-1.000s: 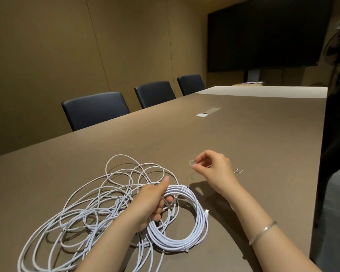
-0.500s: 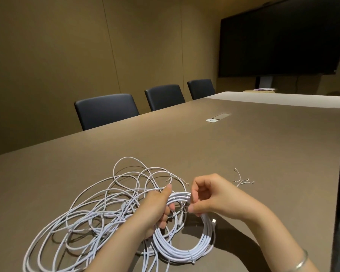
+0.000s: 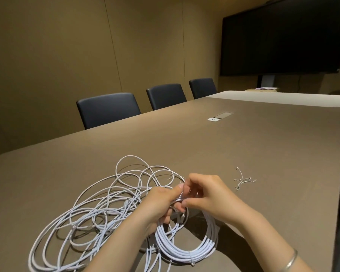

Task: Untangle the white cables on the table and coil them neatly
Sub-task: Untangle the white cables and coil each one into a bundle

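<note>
A neat coil of white cable [image 3: 186,252] lies on the brown table [image 3: 243,146] near its front edge. My left hand [image 3: 161,205] grips the top of this coil. My right hand [image 3: 206,195] pinches a thin wire tie at the same spot, its fingers touching those of the left. What lies between the fingers is mostly hidden. To the left spreads a loose tangle of white cable [image 3: 90,216] in wide overlapping loops.
Several small wire ties [image 3: 243,179] lie on the table right of my hands. Three dark chairs [image 3: 108,108] line the far left side. A socket panel [image 3: 220,116] is set in the table's middle. A large black screen [image 3: 283,36] hangs on the far wall.
My right hand, which held a tie up off the table to the right, has come down and left to meet my left hand at the coil's top. The view has shifted left.
</note>
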A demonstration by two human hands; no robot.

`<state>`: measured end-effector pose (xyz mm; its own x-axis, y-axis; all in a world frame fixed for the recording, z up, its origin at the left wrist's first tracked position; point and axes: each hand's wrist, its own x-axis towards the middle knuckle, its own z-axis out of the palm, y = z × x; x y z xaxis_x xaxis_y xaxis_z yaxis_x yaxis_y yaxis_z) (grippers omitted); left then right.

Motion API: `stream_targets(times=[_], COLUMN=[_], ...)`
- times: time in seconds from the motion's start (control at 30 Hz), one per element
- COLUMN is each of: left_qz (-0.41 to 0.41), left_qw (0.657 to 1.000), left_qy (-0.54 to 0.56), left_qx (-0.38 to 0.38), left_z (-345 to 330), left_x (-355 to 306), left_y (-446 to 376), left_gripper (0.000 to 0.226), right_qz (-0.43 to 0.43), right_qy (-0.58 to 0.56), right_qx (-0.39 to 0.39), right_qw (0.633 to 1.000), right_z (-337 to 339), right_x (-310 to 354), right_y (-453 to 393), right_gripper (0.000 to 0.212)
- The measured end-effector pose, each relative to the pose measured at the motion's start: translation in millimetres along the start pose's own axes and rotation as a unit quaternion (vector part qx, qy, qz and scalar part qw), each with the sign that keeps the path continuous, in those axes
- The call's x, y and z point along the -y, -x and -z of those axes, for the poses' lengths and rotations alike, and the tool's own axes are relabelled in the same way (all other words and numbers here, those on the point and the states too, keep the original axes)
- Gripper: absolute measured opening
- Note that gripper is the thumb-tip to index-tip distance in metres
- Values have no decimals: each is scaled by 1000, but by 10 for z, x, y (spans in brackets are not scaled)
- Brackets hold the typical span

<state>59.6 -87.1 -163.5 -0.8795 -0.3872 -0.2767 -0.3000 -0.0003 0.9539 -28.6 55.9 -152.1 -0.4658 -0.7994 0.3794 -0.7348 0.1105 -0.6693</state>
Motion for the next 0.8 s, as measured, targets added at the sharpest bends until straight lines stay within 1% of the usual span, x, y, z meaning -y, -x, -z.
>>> stream_targets(times=[0.17, 0.3, 0.47, 0.6, 0.67, 0.73, 0.8], left_qz=[-23, -8, 26, 58, 66, 58, 37], left_qw=[999, 999, 999, 996, 994, 995, 998], left_qy=[-26, -28, -5, 53, 72, 62, 31], left_qx=[5, 18, 20, 46, 52, 50, 42], left_z=[29, 26, 1, -16, -19, -16, -25], left_x=[12, 22, 39, 39, 51, 59, 56], left_y=[-27, -42, -52, -65, -69, -65, -59], left_gripper=[35, 37, 35, 32, 30, 31, 33], right_qz=[-31, -31, -21, -12, -11, -2, 5], right_qy=[-35, -29, 4, 5, 2, -5, 8], right_qx=[-5, 8, 20, 51, 57, 52, 33], right_qw=[999, 999, 1000, 999, 998, 999, 999], right_z=[91, 140, 146, 101, 96, 81, 56], right_x=[-71, -109, -187, -212, -211, -197, -188], right_y=[8, 19, 29, 22, 26, 24, 17], right_gripper=[17, 13, 9, 14, 12, 9, 7])
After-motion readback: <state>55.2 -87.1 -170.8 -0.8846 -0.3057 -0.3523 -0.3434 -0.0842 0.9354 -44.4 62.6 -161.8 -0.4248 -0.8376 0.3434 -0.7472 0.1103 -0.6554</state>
